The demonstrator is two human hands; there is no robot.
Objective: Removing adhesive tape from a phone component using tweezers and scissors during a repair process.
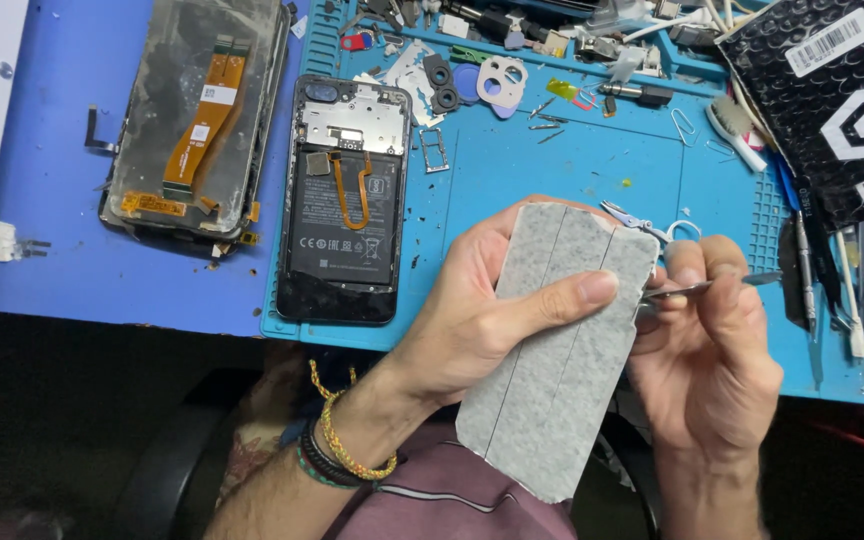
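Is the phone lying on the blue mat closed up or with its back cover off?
Back off: the phone shows its bare battery, orange flex cable and metal shield plate.

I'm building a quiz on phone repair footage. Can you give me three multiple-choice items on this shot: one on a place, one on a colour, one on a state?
1. Where does the opened phone lie?
A. On the left part of the work mat
B. In the person's lap
C. On the black padded bag

2. What colour is the work mat?
A. Red
B. Blue
C. Green

3. What state is the grey sheet in?
A. Flat on the mat
B. Rolled up
C. Held in the left hand

Answers: 1 A, it lies by the mat's left edge. 2 B, the mat is bright blue. 3 C, thumb and fingers grip it, while the right hand holds a thin metal tool.
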